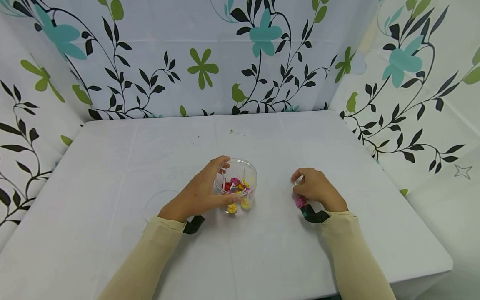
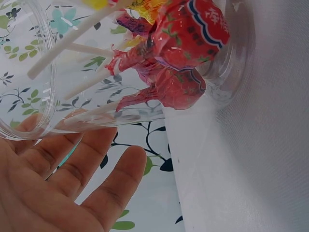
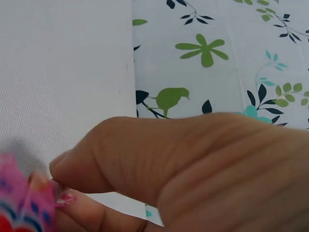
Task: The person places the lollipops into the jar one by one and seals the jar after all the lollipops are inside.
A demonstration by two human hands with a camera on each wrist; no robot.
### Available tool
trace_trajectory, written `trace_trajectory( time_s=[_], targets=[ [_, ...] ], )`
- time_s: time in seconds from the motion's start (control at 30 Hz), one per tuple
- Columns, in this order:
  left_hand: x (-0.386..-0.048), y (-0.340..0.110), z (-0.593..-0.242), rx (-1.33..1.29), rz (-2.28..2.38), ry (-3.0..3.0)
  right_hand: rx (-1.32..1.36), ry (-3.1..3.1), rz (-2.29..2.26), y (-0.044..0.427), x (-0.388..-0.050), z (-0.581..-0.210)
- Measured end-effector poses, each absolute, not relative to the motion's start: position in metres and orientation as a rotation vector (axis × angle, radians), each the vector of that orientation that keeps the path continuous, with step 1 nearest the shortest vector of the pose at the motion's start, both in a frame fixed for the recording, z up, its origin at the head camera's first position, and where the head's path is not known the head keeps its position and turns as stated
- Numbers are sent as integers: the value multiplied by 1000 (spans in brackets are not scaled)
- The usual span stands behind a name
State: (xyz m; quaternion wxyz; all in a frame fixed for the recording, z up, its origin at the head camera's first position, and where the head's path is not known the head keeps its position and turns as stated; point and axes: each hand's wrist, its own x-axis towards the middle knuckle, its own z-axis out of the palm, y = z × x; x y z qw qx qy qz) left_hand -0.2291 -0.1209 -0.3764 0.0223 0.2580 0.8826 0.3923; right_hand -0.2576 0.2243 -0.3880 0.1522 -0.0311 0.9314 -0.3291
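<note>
My left hand (image 1: 200,191) holds a clear plastic jar (image 1: 256,173) upright on the white table, thumb on the near side and fingers around the far side. Inside the jar are several wrapped lollipops (image 1: 235,181), in red, pink and yellow. The left wrist view shows red lollipops (image 2: 181,89) with white sticks pointing towards the jar's rim (image 2: 47,72). To the right of the jar, my right hand (image 1: 316,187) pinches a pink-wrapped lollipop (image 1: 301,201) between thumb and fingers, its head hanging below them. That pink lollipop (image 3: 24,198) is blurred and cut off in the right wrist view.
A faint clear disc (image 1: 147,207), perhaps a lid, lies on the table left of the jar, partly behind my left forearm. Small dark specks (image 1: 231,131) dot the far part of the white table (image 1: 93,166). Leaf-patterned cloth (image 1: 150,50) hangs around the table.
</note>
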Motion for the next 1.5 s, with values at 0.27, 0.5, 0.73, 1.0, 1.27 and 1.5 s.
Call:
trace_trajectory(
  time_s=[0.27, 0.5, 0.73, 1.0, 1.27, 1.5],
  targets=[
    [-229, -120, -376, 787, 1214, 2732, -89, 2771, -995, 224, -257, -386],
    [-229, -120, -376, 786, 1212, 2733, -124, 2828, -1124, 224, -256, -383],
    [-229, -120, -376, 789, 1220, 2728, -113, 2878, -1258, 222, -255, -382],
    [-229, -121, -377, 782, 1222, 2729, -46, 2892, -1346, 220, -254, -379],
    [-229, -120, -376, 778, 1224, 2727, 24, 2814, -1460, 220, -251, -374],
    [-229, -121, -377, 793, 1230, 2723, -19, 2799, -1549, 217, -248, -370]
  ],
)
